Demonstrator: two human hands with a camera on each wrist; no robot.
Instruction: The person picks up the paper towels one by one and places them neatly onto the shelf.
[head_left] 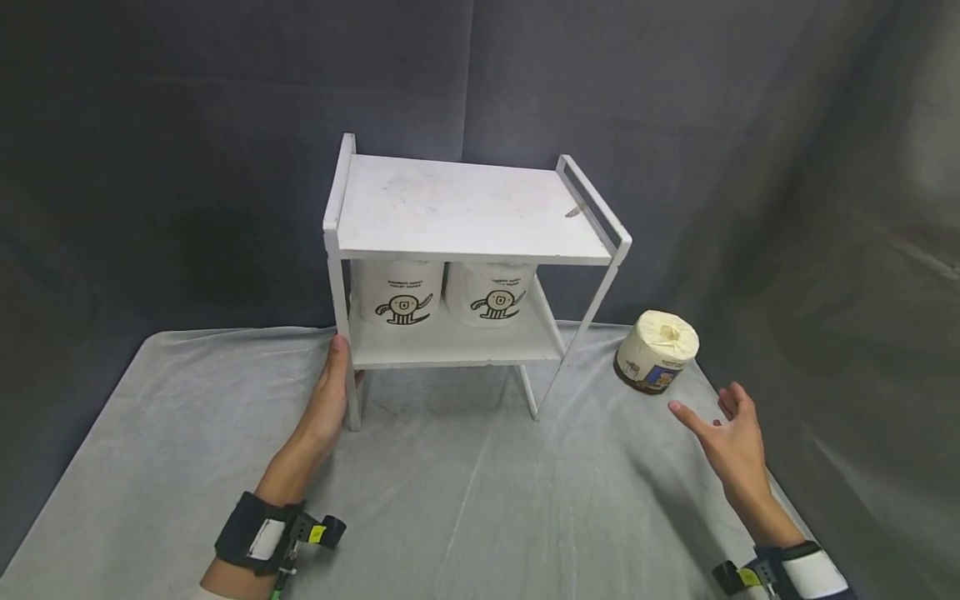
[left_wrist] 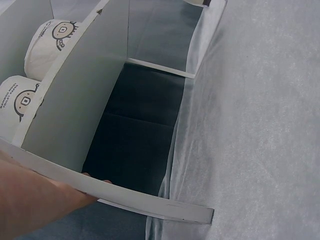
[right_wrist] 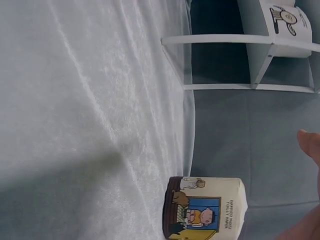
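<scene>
Left hand [head_left: 324, 410] clamps round the left leg [head_left: 354, 410] of a white, rectangular two-tier rack [head_left: 472, 208]; right hand [head_left: 735, 446], thumb and fingers apart, is near a wrapped cream cylindrical toilet-paper roll [head_left: 657, 353].

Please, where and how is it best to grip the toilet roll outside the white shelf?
The toilet roll stands upright, apart from the white shelf, so probably grip its curved side from the near right, where the right hand is.
</scene>
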